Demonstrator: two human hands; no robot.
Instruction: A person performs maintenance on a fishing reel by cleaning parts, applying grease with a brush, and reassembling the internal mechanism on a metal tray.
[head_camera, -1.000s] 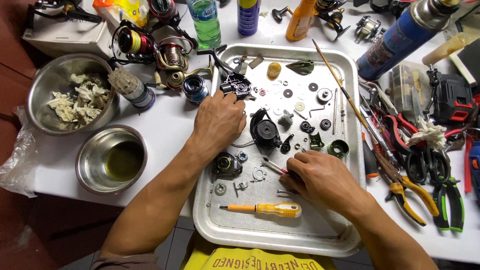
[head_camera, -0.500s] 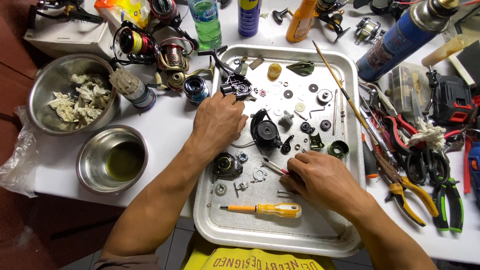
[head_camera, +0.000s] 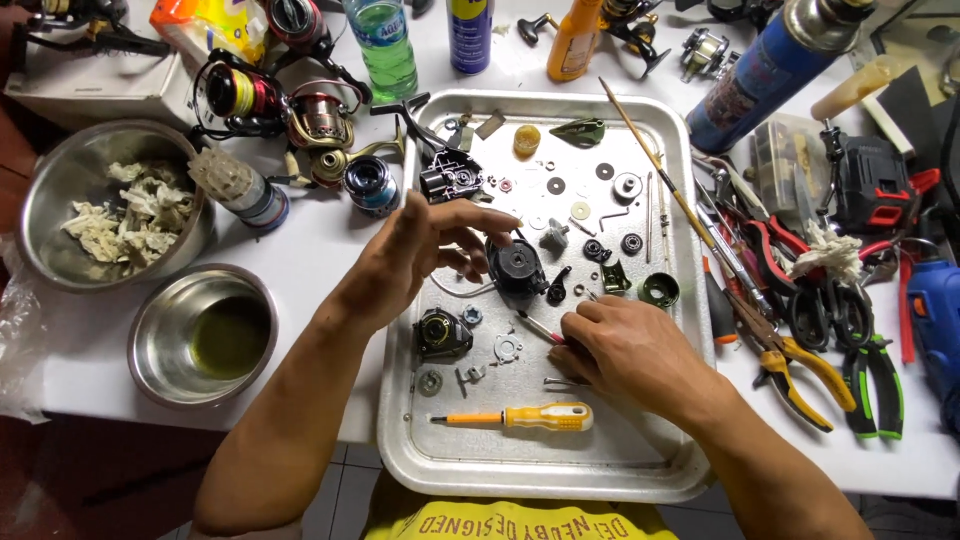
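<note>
your left hand (head_camera: 405, 262) lifted over tray (head_camera: 640, 470) centre, fingers spread, empty, near black housing (head_camera: 517, 268). right hand (head_camera: 625, 350) pinches thin tool (head_camera: 538, 327). step looks like parts sorting; next move needs careful pick.

green bottle (head_camera: 384, 40): far edge, blue-white label
blue can (head_camera: 470, 32): beside it, yellow label
orange packet (head_camera: 205, 25): far left

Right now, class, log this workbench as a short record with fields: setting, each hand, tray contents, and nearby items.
Setting: metal tray on a white table
Left hand: left hand raised over the tray, fingers spread, holding nothing visible
Right hand: right hand resting on the tray, pinching a thin red-tipped tool
Tray contents: yellow screwdriver, black round part, small washers and gears
Nearby: two steel bowls, pliers
</note>
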